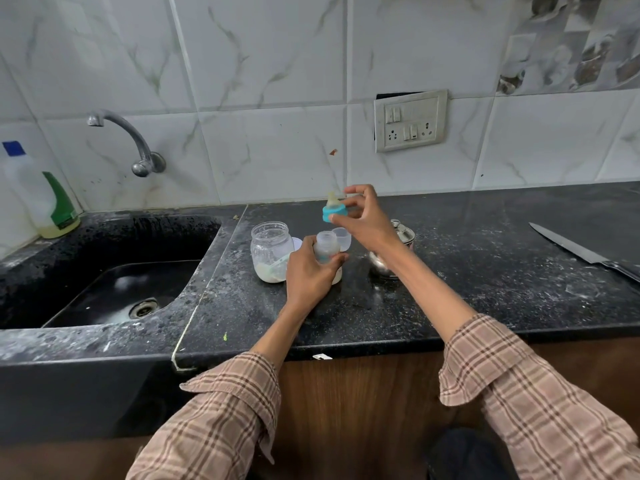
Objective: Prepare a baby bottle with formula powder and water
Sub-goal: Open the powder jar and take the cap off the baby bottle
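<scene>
My left hand [306,271] is wrapped around a small clear baby bottle [326,245] standing upright on the black counter, its mouth uncovered. Just above it, my right hand [367,220] pinches a blue screw ring with a pale teat [334,209], held in the air and tilted. To the left of the bottle stands an open clear jar [272,251] with pale formula powder at the bottom and a scoop inside. A clear bottle cap [341,237] lies right behind the bottle.
A steel pot with a knobbed lid [394,251] sits under my right forearm. A large knife [585,252] lies at the right. The black sink [114,271] with a wall tap [138,147] is at the left, a cleaner bottle [41,195] beside it.
</scene>
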